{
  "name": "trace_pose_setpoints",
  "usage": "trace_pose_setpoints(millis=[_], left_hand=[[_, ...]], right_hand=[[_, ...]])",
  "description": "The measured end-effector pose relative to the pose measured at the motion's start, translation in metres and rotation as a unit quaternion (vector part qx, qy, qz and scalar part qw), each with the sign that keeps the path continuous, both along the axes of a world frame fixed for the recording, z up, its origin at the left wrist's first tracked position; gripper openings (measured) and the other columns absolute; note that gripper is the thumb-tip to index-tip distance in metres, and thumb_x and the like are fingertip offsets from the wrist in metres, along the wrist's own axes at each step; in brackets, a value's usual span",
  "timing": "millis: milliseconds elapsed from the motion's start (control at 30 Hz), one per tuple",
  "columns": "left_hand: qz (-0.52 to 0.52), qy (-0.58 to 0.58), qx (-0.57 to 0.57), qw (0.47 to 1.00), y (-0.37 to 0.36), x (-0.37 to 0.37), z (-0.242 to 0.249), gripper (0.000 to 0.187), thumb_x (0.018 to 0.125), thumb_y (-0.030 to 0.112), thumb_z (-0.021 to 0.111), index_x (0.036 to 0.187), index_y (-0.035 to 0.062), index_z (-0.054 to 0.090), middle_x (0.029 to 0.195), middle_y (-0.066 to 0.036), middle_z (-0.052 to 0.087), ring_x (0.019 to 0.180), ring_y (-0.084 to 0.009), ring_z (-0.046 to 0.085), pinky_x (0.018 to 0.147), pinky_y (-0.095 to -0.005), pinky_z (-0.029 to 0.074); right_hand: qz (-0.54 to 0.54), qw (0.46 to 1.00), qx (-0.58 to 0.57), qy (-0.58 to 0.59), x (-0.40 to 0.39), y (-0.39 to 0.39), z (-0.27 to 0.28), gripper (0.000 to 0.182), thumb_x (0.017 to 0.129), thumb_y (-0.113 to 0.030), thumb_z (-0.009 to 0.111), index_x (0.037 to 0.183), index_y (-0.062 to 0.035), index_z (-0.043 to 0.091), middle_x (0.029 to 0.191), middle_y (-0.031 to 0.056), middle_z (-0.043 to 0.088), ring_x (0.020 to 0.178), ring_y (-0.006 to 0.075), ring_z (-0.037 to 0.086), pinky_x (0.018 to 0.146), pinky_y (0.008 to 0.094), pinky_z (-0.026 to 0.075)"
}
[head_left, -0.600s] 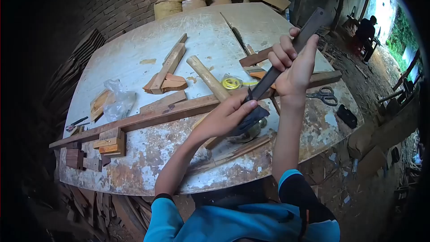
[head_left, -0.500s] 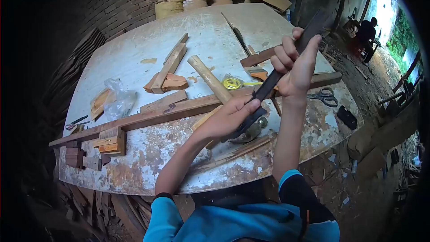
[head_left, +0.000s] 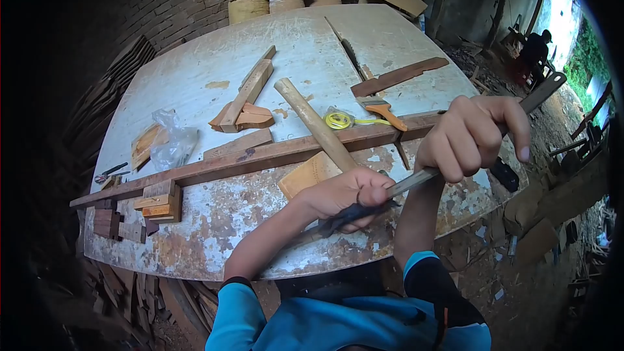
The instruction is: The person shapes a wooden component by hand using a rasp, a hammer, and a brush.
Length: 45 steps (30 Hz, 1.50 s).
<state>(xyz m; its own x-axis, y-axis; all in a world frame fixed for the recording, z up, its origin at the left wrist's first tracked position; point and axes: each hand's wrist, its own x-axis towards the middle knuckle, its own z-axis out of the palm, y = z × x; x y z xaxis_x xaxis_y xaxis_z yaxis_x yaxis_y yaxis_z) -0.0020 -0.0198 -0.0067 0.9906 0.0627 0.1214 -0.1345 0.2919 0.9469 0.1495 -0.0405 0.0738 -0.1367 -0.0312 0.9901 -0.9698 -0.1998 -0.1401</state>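
A long flat metal bar [head_left: 538, 94] with a hole in its far end slants across the front right of the table. My left hand [head_left: 348, 196] is closed around its lower part, where something dark like cloth or tape is wrapped. Higher up, my right hand [head_left: 471, 135] curls its fingers over the bar, thumb side toward the holed end. Just beyond my left hand lie a mallet or hammer with a wooden handle [head_left: 315, 123] and a light wooden block [head_left: 305, 175]. A long wooden beam [head_left: 260, 159] runs behind both hands.
On the table [head_left: 188, 71] are a yellow tape measure [head_left: 338, 119], an orange-handled brush [head_left: 387, 114], a handsaw [head_left: 351, 52], a plastic bag [head_left: 175, 143], stacked wood blocks [head_left: 159, 203] and a joined wooden piece [head_left: 247, 97]. A person [head_left: 534, 52] is in the background at right.
The bar has turned from pointing steeply up to a flatter slant toward the right. My right hand has come lower and rolled over, its back now upward. My left hand keeps hold.
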Motion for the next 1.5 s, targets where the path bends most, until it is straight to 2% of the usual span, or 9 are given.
trace_pose_setpoints(millis=[167, 267, 367, 533, 667, 767, 800, 1100, 1500], left_hand=[[0.085, 0.027, -0.045, 0.995, 0.001, -0.012, 0.021, 0.036, 0.087, 0.041, 0.057, 0.077, 0.0077, 0.048, 0.050, 0.001, 0.045, 0.038, -0.0056, 0.041, 0.034, -0.0191, 0.032], [0.353, 0.041, 0.309, 0.882, 0.006, -0.010, 0.027, 0.029, 0.092, 0.028, 0.053, 0.080, 0.0023, 0.050, 0.049, -0.006, 0.045, 0.043, -0.0137, 0.047, 0.042, -0.0272, 0.035], [0.454, 0.041, 0.424, 0.782, 0.001, -0.006, 0.025, 0.029, 0.092, 0.026, 0.052, 0.080, 0.0000, 0.049, 0.052, -0.012, 0.046, 0.046, -0.0208, 0.047, 0.046, -0.0317, 0.036], [0.394, -0.005, 0.395, 0.830, -0.003, -0.001, 0.015, 0.031, 0.094, 0.025, 0.049, 0.077, -0.0007, 0.049, 0.057, -0.012, 0.048, 0.051, -0.0208, 0.047, 0.051, -0.0333, 0.038], [0.286, -0.044, 0.369, 0.883, -0.018, 0.007, 0.004, 0.029, 0.095, 0.024, 0.046, 0.078, 0.0005, 0.046, 0.059, -0.010, 0.043, 0.054, -0.0188, 0.044, 0.053, -0.0328, 0.038], [0.210, -0.020, 0.351, 0.912, -0.028, 0.006, 0.012, 0.029, 0.094, 0.026, 0.047, 0.082, 0.0005, 0.043, 0.062, -0.013, 0.044, 0.057, -0.0257, 0.048, 0.055, -0.0356, 0.038], [0.201, -0.011, 0.373, 0.906, -0.030, 0.005, 0.015, 0.029, 0.093, 0.027, 0.048, 0.083, 0.0006, 0.042, 0.063, -0.014, 0.046, 0.057, -0.0278, 0.048, 0.055, -0.0365, 0.038], [0.077, 0.017, 0.424, 0.902, -0.037, 0.000, 0.025, 0.041, 0.092, 0.042, 0.046, 0.087, 0.0014, 0.043, 0.071, -0.016, 0.049, 0.070, -0.0305, 0.048, 0.066, -0.0408, 0.039], [0.002, -0.048, 0.368, 0.928, -0.033, -0.001, 0.021, 0.043, 0.090, 0.043, 0.050, 0.094, 0.0000, 0.051, 0.077, -0.014, 0.052, 0.076, -0.0270, 0.051, 0.070, -0.0376, 0.040]], right_hand=[[-0.363, 0.899, -0.239, -0.044, 0.011, -0.011, 0.000, 0.031, 0.099, -0.026, 0.025, 0.101, -0.0047, 0.048, 0.057, 0.0012, 0.038, 0.038, 0.0099, 0.033, 0.033, 0.0240, 0.035], [-0.490, 0.707, -0.510, 0.005, 0.000, -0.012, 0.004, 0.044, 0.097, -0.045, 0.025, 0.093, -0.0081, 0.048, 0.060, -0.0011, 0.034, 0.048, 0.0098, 0.033, 0.044, 0.0250, 0.031], [-0.515, 0.686, -0.508, 0.076, -0.015, -0.004, 0.001, 0.048, 0.096, -0.049, 0.023, 0.089, -0.0090, 0.047, 0.057, -0.0019, 0.032, 0.045, 0.0086, 0.029, 0.042, 0.0240, 0.028], [-0.468, 0.797, -0.381, -0.025, 0.006, -0.014, -0.001, 0.050, 0.092, -0.057, 0.024, 0.077, -0.0126, 0.041, 0.049, -0.0062, 0.024, 0.037, 0.0057, 0.016, 0.035, 0.0219, 0.016], [-0.306, 0.934, -0.175, -0.061, 0.020, -0.022, 0.003, 0.049, 0.098, -0.044, 0.020, 0.073, -0.0071, 0.039, 0.047, -0.0001, 0.035, 0.033, 0.0069, 0.029, 0.030, 0.0222, 0.023], [-0.179, 0.977, -0.017, -0.117, 0.030, -0.021, 0.011, 0.019, 0.092, -0.011, 0.048, 0.077, 0.0012, 0.045, 0.049, 0.0088, 0.045, 0.033, 0.0115, 0.036, 0.030, 0.0243, 0.026], [-0.145, 0.981, -0.004, -0.127, 0.032, -0.024, 0.015, 0.009, 0.083, 0.002, 0.055, 0.078, 0.0033, 0.047, 0.048, 0.0115, 0.044, 0.033, 0.0137, 0.035, 0.030, 0.0260, 0.027], [-0.109, 0.984, 0.109, -0.086, 0.013, -0.057, 0.018, 0.056, 0.099, -0.030, 0.026, 0.065, 0.0062, 0.050, 0.044, 0.0097, 0.038, 0.033, 0.0132, 0.035, 0.030, 0.0282, 0.026], [-0.041, 0.982, 0.127, -0.133, 0.008, -0.055, 0.022, 0.029, 0.088, -0.006, 0.043, 0.063, 0.0075, 0.050, 0.046, 0.0098, 0.038, 0.034, 0.0164, 0.037, 0.032, 0.0300, 0.026]])
